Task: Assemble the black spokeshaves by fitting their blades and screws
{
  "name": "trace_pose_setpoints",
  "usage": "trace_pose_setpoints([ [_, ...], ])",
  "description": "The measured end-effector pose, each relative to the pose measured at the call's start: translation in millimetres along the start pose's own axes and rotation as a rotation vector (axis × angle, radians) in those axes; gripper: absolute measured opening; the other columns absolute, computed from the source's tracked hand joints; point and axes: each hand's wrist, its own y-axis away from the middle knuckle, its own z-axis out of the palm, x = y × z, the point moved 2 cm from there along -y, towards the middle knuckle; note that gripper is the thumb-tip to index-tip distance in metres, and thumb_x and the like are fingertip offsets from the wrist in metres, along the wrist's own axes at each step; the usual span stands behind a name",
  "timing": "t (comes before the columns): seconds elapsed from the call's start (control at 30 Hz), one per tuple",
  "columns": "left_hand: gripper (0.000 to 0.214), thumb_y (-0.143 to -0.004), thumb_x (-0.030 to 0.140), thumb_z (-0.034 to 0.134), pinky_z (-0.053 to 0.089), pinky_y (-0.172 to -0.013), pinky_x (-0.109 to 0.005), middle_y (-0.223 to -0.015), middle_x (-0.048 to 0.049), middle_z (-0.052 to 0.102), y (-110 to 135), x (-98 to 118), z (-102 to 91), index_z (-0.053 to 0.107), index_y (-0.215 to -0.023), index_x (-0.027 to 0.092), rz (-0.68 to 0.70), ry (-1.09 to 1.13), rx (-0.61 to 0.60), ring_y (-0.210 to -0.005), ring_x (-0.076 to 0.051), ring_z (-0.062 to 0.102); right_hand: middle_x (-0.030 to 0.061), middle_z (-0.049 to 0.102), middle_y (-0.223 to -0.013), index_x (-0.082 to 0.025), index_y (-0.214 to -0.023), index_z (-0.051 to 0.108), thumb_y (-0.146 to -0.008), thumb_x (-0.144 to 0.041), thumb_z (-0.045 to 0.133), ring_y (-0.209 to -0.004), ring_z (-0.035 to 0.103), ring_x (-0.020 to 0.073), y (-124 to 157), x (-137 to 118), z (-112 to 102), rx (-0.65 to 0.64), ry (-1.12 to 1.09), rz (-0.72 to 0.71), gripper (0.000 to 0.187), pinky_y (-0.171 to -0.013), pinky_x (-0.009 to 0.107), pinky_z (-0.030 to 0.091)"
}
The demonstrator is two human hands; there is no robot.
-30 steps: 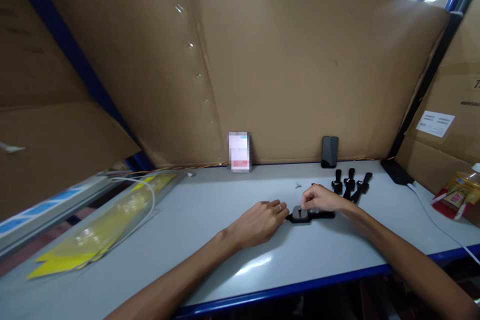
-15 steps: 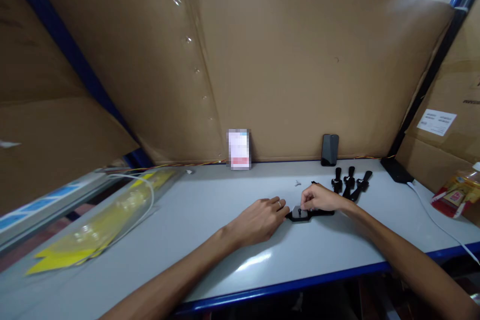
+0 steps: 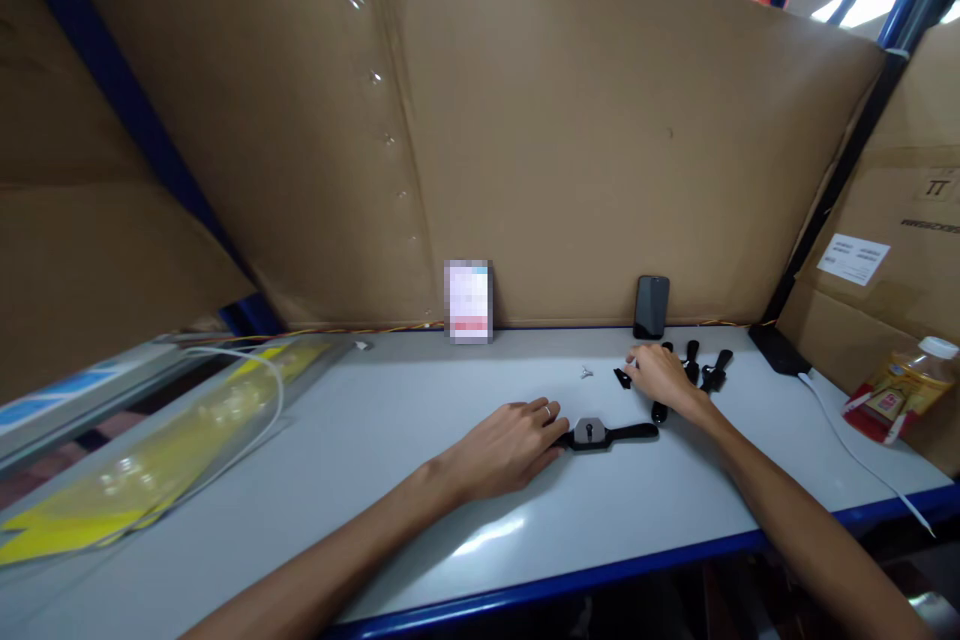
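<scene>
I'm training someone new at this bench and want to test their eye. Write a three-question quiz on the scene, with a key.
1. True or false: the left hand wears a ring.
2. What is at the left hand's fingertips?
A) the bottle's cap
B) one end of the black tool with the grey plate
C) the dark phone
3. Fill in: in the picture, the small silvery piece lies to the ___ of the right hand.

Key: 1 true; 2 B; 3 left.
</scene>
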Motion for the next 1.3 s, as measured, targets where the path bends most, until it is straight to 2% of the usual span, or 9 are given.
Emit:
trace_pose_setpoints([
  [0.13, 0.013, -0.103, 0.025, 0.048, 0.044, -0.07, -0.035, -0.098, -0.0079, 0.063, 0.1, -0.7, 1.2, 0.059, -0.102, 0.018, 0.012, 0.021, 0.034, -0.087, -0.023, 0.061, 0.0189, 0.074, -0.106, -0.014, -0.096, 0.075, -0.089, -0.04, 0.069, -0.097, 0.068, 0.0308, -1.9, -6.6, 6.6, -0.071, -0.035, 0.033, 0.028, -0.07, 0.032, 0.042],
  [0.27, 0.011, -0.103, 0.024, 0.05, 0.045, -0.071, -0.034, -0.098, -0.0071, 0.063, -0.4, -0.2, -0.3, 0.059, -0.101, 0.018, 0.005, -0.007, -0.002, -0.088, -0.022, 0.061, 0.0083, 0.074, -0.091, -0.017, -0.085, 0.073, -0.084, -0.027, 0.073, -0.087, 0.066, 0.0217, -4.9, -5.1, 5.6, -0.117, -0.206, -0.012, 0.01, -0.066, 0.026, 0.038],
  [0.47, 0.011, -0.102, 0.023, 0.05, 0.045, -0.07, -0.034, -0.098, -0.0068, 0.063, -0.7, 1.3, -3.1, 0.059, -0.099, 0.018, 0.008, 0.005, 0.016, -0.085, -0.022, 0.061, -0.0009, 0.065, -0.067, -0.015, -0.075, 0.071, -0.083, -0.027, 0.068, -0.064, 0.054, 0.0133, 6.5, -18.8, -1.5, -0.286, -0.651, -0.393, 0.015, -0.062, 0.024, 0.038],
  [0.63, 0.009, -0.1, 0.021, 0.051, 0.045, -0.069, -0.033, -0.097, -0.0072, 0.063, -0.9, 1.2, -3.6, 0.059, -0.1, 0.018, 0.004, 0.01, 0.013, -0.085, -0.022, 0.062, -0.0035, 0.06, -0.06, -0.016, -0.07, 0.071, -0.076, -0.024, 0.071, -0.058, 0.05, 0.012, 19.4, -38.7, 4.4, -0.345, -0.727, -0.447, 0.01, -0.057, 0.023, 0.036],
  [0.8, 0.009, -0.101, 0.021, 0.051, 0.045, -0.069, -0.033, -0.098, -0.0067, 0.064, -0.7, 1.2, -4.7, 0.06, -0.102, 0.018, -0.003, 0.003, 0.002, -0.086, -0.021, 0.062, -0.0027, 0.064, -0.063, -0.015, -0.076, 0.075, -0.079, -0.024, 0.071, -0.06, 0.053, 0.0126, 19.4, -44.3, 8.1, -0.326, -0.708, -0.442, 0.01, -0.059, 0.023, 0.038],
  [0.9, 0.009, -0.101, 0.021, 0.05, 0.045, -0.069, -0.033, -0.097, -0.0063, 0.063, -0.3, 1.2, -4.8, 0.059, -0.098, 0.018, 0.004, 0.003, 0.015, -0.085, -0.021, 0.062, 0.0008, 0.069, -0.071, -0.015, -0.084, 0.077, -0.089, -0.025, 0.064, -0.068, 0.058, 0.0146, 10.6, -37.3, 6.9, -0.127, -0.589, -0.322, 0.017, -0.064, 0.024, 0.039],
  [1.03, 0.009, -0.101, 0.022, 0.052, 0.046, -0.07, -0.033, -0.098, -0.0069, 0.064, -0.3, 0.7, -2.7, 0.059, -0.099, 0.018, -0.007, -0.006, 0.002, -0.087, -0.022, 0.063, 0.0082, 0.074, -0.105, -0.018, -0.112, 0.076, -0.095, -0.02, 0.058, -0.093, 0.064, 0.02, -0.9, -28.0, 12.6, 0.075, -0.295, -0.183, 0.024, -0.079, 0.027, 0.043],
  [1.17, 0.008, -0.101, 0.021, 0.053, 0.046, -0.07, -0.034, -0.099, -0.0069, 0.065, -1.3, 0.8, -1.8, 0.06, -0.101, 0.018, -0.011, -0.006, -0.004, -0.088, -0.022, 0.064, 0.0102, 0.065, -0.131, -0.022, -0.138, 0.063, -0.097, -0.012, 0.053, -0.117, 0.057, 0.0225, -5.9, -32.7, 23.0, 0.08, -0.137, -0.365, 0.044, -0.096, 0.03, 0.042],
  [1.3, 0.007, -0.1, 0.022, 0.054, 0.046, -0.07, -0.034, -0.1, -0.0069, 0.065, -2.1, 1.6, -3.5, 0.061, -0.101, 0.018, -0.009, -0.026, -0.008, -0.088, -0.023, 0.064, 0.0099, 0.068, -0.126, -0.018, -0.123, 0.07, -0.093, -0.002, 0.048, -0.113, 0.057, 0.022, -5.9, -41.2, 24.3, 0.035, -0.047, -0.518, 0.04, -0.095, 0.029, 0.041],
])
